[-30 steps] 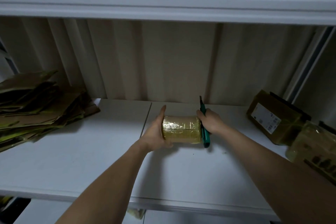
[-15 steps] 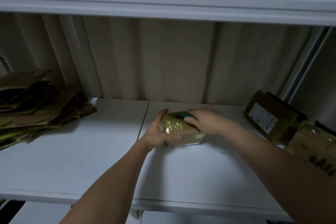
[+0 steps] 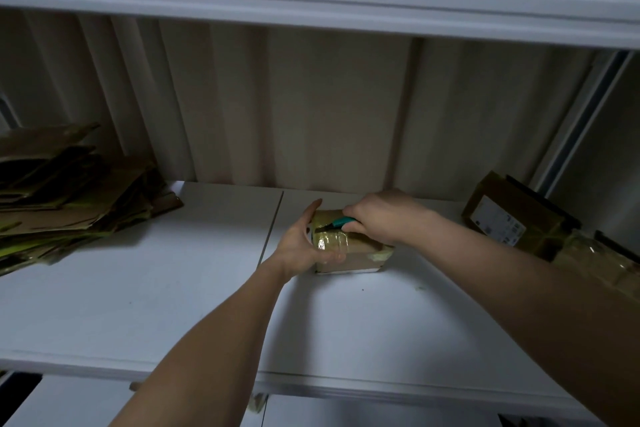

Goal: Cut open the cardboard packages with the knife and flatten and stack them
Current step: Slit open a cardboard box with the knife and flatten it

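A small cardboard package (image 3: 349, 253) wrapped in yellowish tape stands on the white shelf (image 3: 173, 288), near the middle. My left hand (image 3: 301, 243) holds its left end, thumb across the front and fingers up along the side. My right hand (image 3: 384, 218) grips a teal-handled knife (image 3: 337, 224) over the top of the package, the blade pointing left onto the taped top. Most of the knife handle is hidden inside my fist.
A loose pile of flattened cardboard (image 3: 69, 191) lies at the left end of the shelf. Two more taped packages sit at the right: one with a white label (image 3: 509, 215) and one nearer me (image 3: 599, 263). A corrugated wall stands behind, another shelf overhead.
The package has been turned and set down flat. My right hand has swung the knife from upright beside the package's right end to lying across its top, blade pointing left.
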